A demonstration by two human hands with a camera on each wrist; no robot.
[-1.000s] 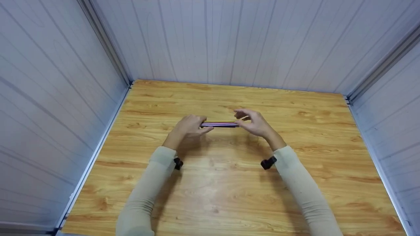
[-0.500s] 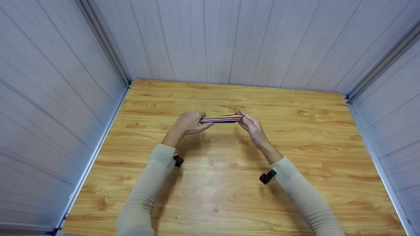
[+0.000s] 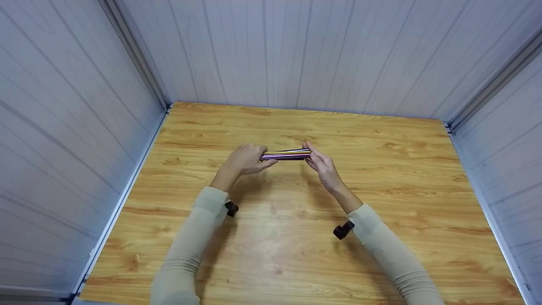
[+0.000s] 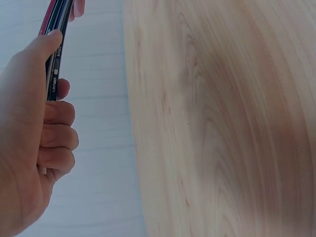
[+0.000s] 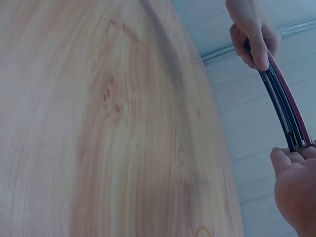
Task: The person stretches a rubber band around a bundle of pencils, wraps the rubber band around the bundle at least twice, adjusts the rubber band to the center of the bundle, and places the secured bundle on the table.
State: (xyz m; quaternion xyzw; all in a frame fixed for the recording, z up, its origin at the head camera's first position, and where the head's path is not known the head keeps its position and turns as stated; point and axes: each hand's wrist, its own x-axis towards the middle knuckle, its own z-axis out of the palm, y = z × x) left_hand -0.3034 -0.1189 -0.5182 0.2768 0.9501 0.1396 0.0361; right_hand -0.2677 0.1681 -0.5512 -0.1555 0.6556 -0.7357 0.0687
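A bundle of several pencils (image 3: 288, 156) is held level above the table in the head view. Purple, yellow and dark barrels show there. My left hand (image 3: 247, 159) grips the left end, the thumb along the near side. In the left wrist view the left hand (image 4: 34, 123) has its fingers curled round the pencils (image 4: 55, 69), and one dark barrel bears pale lettering. The right hand (image 3: 324, 165) touches the other end with fairly straight fingers. From the right wrist view, the right hand's fingers (image 5: 291, 157) lie against the tips of the pencils (image 5: 284, 106).
A wood-grain table (image 3: 275, 237) lies under both hands. Pale panel walls (image 3: 279, 51) stand at the back and both sides. Small black wrist cameras (image 3: 343, 230) sit at the cuffs. Part of a thin yellow loop (image 5: 202, 228) shows at the right wrist view's bottom edge.
The right hand has turned and straightened its fingers against the pencils' right end. The bundle has risen slightly in view, and yellow barrels now show. The left hand keeps its grip.
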